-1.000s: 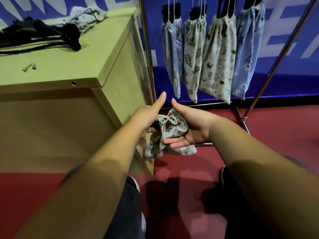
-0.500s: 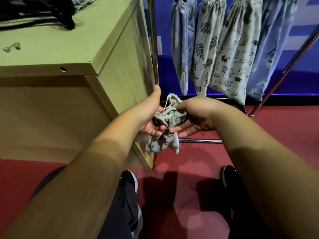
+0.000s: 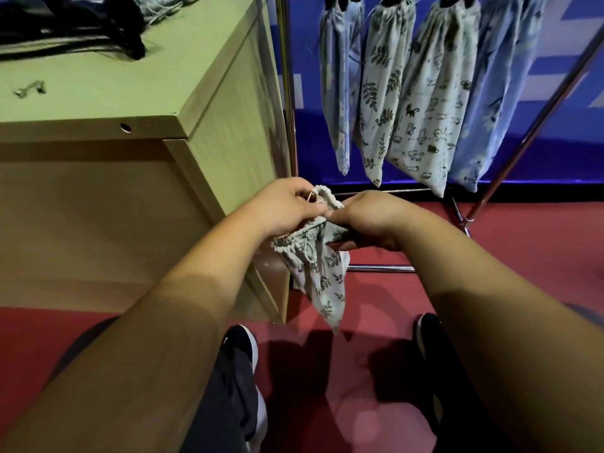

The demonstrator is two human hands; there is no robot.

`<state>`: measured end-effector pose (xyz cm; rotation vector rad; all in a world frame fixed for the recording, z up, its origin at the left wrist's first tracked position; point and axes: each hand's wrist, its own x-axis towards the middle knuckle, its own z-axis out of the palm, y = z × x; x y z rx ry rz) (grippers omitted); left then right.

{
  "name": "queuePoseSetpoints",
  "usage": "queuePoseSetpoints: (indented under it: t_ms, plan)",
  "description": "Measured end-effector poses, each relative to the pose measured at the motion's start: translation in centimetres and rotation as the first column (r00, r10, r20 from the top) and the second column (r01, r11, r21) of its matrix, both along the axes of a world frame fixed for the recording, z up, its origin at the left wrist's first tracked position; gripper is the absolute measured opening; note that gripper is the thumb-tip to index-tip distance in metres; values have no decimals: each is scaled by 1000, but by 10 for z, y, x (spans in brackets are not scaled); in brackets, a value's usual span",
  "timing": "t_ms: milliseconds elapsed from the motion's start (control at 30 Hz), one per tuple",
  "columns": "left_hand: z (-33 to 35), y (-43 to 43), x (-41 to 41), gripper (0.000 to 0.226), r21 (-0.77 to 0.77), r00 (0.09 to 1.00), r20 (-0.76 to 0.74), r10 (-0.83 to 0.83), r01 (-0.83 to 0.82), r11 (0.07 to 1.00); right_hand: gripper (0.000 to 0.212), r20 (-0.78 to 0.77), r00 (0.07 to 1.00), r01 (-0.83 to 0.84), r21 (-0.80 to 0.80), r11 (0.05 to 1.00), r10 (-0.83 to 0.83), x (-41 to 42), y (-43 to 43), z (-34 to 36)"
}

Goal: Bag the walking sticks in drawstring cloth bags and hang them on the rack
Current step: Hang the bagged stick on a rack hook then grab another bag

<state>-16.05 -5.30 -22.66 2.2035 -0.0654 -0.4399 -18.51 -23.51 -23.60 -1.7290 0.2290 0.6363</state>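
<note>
- red floor (image 3: 510, 256); four bags (image 3: 425, 109) hang on the rack (image 3: 288, 93)
- fingers curled, left hand (image 3: 287, 207) and right hand (image 3: 369, 220) pinch the leaf-print bag (image 3: 323, 282) at its mouth

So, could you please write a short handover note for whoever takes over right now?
Left hand: grips the mouth of the bag.
Right hand: holds the same mouth from the other side.
The bag hangs limp beside the table and looks empty.
Done: four hung bags on the rack, with dark handles at their tops.
Left: open this bag, put in one of what look like sticks lying on the table, draw it shut and hang it.
</note>
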Motion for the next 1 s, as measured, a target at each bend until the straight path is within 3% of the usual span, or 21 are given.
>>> queuePoseSetpoints:
  t_ms: [33, 100, 233, 367, 533, 633, 767, 1000]
  plan:
    - [-4, 1, 2, 4, -30, 999, -7, 44, -44, 999, 13, 12, 1000, -11, -10, 1000, 11, 0, -1, -1]
    - [-6, -1, 3, 14, -58, 993, -8, 118, -118, 991, 12, 38, 998, -37, -44, 998, 39, 1, -4, -2]
    - [4, -12, -2, 9, -101, 992, -18, 127, -128, 987, 20, 86, 993, -65, -129, 989, 77, -1, -8, -1]
    - [7, -20, -5, 17, -28, 996, 63, 61, -59, 998, 22, 112, 990, -63, -170, 983, 83, -1, -10, 2]
    - [2, -19, 3, 14, 20, 984, 141, 110, -114, 993, 22, 174, 981, -27, -297, 954, 82, 0, -12, 2]
    - [5, -20, 4, 8, -29, 980, 126, 156, -153, 988, 23, 190, 974, -30, -433, 901, 124, 2, -17, 3]
    - [10, -23, 2, 34, -40, 984, 108, 140, -137, 990, 37, 189, 973, -9, -551, 834, 136, 5, -23, 3]
    - [14, -20, -3, 26, 109, 957, 127, 259, -273, 956, 31, 31, 990, -72, -730, 680, 139, 0, -35, -6]
